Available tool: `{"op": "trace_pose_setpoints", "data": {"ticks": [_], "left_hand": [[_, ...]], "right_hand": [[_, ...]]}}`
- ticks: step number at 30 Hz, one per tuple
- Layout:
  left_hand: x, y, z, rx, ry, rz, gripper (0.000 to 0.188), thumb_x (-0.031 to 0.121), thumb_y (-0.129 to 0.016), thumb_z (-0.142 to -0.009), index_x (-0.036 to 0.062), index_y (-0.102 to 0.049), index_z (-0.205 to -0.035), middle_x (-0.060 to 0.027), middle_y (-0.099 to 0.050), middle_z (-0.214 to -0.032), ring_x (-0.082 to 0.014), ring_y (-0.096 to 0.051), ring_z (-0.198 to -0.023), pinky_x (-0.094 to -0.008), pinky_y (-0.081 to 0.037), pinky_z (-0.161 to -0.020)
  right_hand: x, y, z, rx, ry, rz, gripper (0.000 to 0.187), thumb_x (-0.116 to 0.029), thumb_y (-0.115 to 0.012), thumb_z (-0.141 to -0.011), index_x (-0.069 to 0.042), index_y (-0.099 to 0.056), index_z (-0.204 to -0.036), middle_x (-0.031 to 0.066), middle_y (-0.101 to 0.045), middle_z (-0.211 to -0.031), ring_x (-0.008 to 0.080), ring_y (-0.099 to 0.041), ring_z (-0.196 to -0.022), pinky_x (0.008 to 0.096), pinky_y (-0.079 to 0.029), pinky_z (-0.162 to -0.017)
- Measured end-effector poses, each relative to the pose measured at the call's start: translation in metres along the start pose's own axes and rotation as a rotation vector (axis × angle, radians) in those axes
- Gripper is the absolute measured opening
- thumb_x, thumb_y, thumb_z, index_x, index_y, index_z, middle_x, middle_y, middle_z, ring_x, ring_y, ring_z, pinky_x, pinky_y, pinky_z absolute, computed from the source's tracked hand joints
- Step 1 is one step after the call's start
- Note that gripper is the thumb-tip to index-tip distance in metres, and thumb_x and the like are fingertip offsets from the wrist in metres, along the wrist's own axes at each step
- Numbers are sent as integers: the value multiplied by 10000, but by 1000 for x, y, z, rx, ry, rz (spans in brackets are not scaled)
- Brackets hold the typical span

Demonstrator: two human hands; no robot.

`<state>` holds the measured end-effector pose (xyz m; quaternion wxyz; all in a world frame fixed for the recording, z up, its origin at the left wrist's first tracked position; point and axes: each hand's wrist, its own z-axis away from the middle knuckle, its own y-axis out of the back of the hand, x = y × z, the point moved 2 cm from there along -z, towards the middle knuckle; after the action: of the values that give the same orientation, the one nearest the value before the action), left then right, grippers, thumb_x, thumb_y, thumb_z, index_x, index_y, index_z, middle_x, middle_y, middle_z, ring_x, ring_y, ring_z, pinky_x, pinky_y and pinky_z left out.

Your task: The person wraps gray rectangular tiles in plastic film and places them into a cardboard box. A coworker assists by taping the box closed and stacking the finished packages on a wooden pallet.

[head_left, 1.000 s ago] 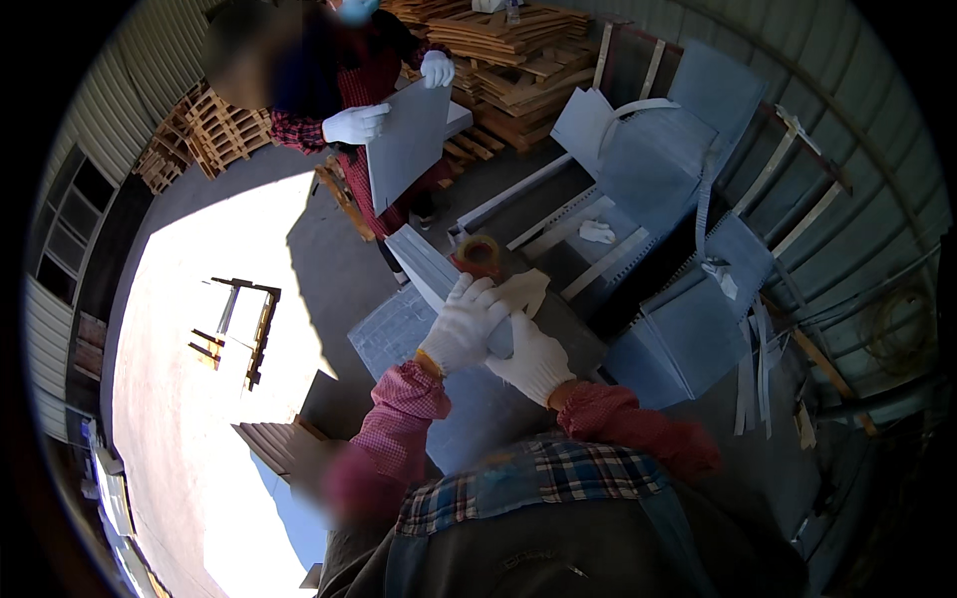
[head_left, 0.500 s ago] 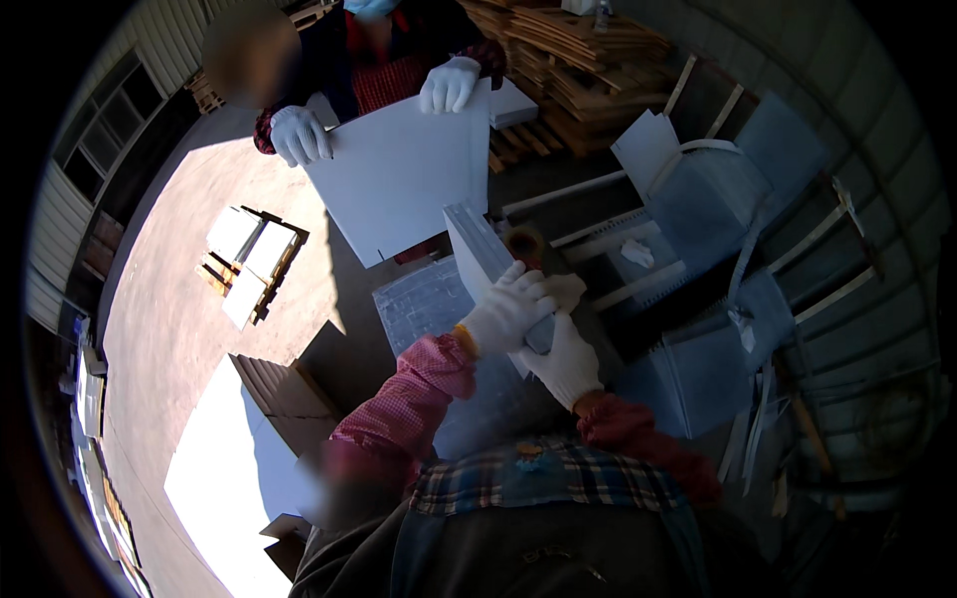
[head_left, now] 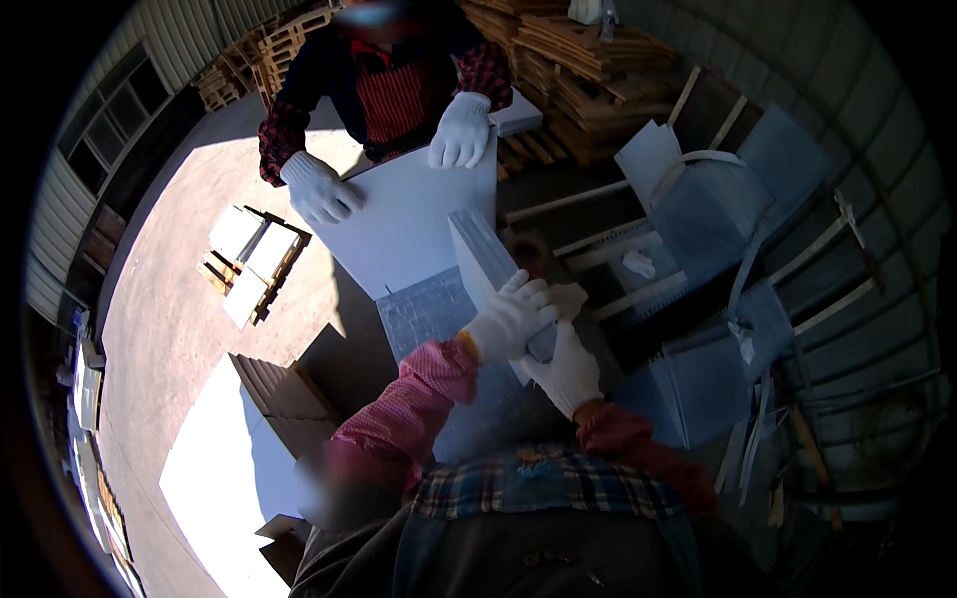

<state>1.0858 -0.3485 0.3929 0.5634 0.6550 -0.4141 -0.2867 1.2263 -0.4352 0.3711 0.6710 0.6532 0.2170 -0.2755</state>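
A long, narrow white-and-grey box-like panel (head_left: 485,261) stands on edge on the grey tabletop (head_left: 424,311), running away from me. My left hand (head_left: 510,319), in a white knit glove, lies across its upper edge with the fingers bent over it. At the near end, my right hand (head_left: 564,372), gloved alike, grips the panel's corner from the right side. A pale piece (head_left: 569,299) shows just beyond my hands; I cannot tell what it is. Across the table, a person's gloved hands (head_left: 461,132) hold the far edge of a white board (head_left: 424,211), whose near edge meets the tabletop.
On the right are grey-blue sheets (head_left: 713,204) on slatted racks. Wooden boards (head_left: 578,60) are piled at the far right. A pallet with white panels (head_left: 261,254) sits on the sunlit floor to the left, and a large white sheet (head_left: 214,468) lies nearer me.
The other person's white board has come down to the tabletop, and that person's hands are lower. My hands stay on the panel; the whole view has shifted slightly.
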Motion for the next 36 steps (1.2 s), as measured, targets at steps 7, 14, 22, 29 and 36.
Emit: {"op": "trace_pose_setpoints", "data": {"ticks": [7,14,22,29,36], "left_hand": [[0,0,-4,-55,18,76,526,197,-812,-632,146,-646,-1129,-96,-599,-1266,-346,-458,-1364,-535,-227,-1235],[2,3,0,30,5,76,533,191,-818,-610,152,-645,-1112,-84,-594,-1238,-323,-476,-1330,-524,-228,-1231],[5,4,-2,24,7,16,693,288,-866,-606,127,-631,-1238,-86,-614,-1289,-337,-467,-1358,-530,-254,-1219],[11,16,-7,18,12,80,727,188,-854,-549,118,-632,-1238,-88,-625,-1263,-337,-474,-1351,-523,-273,-1213],[10,20,-10,19,-35,29,582,193,-809,-631,130,-642,-1185,-99,-631,-1227,-318,-512,-1277,-479,-310,-1143]], "right_hand": [[-1,2,2,32,33,-19,767,-441,-811,-797,-79,-460,-1375,243,-699,-1120,458,-673,-1002,524,-537,-855],[3,-2,3,62,45,-4,783,-465,-811,-791,-75,-462,-1373,241,-710,-1081,461,-681,-970,528,-543,-837],[5,1,2,-6,17,-24,833,-498,-799,-803,-56,-423,-1400,263,-676,-1165,460,-668,-1029,509,-534,-882],[0,11,1,-67,-9,-26,847,-516,-786,-824,-34,-414,-1413,264,-666,-1220,450,-658,-1098,490,-522,-953],[-4,15,2,-57,-19,-5,831,-503,-789,-824,-36,-421,-1406,263,-692,-1139,449,-687,-1008,512,-549,-877]]}}
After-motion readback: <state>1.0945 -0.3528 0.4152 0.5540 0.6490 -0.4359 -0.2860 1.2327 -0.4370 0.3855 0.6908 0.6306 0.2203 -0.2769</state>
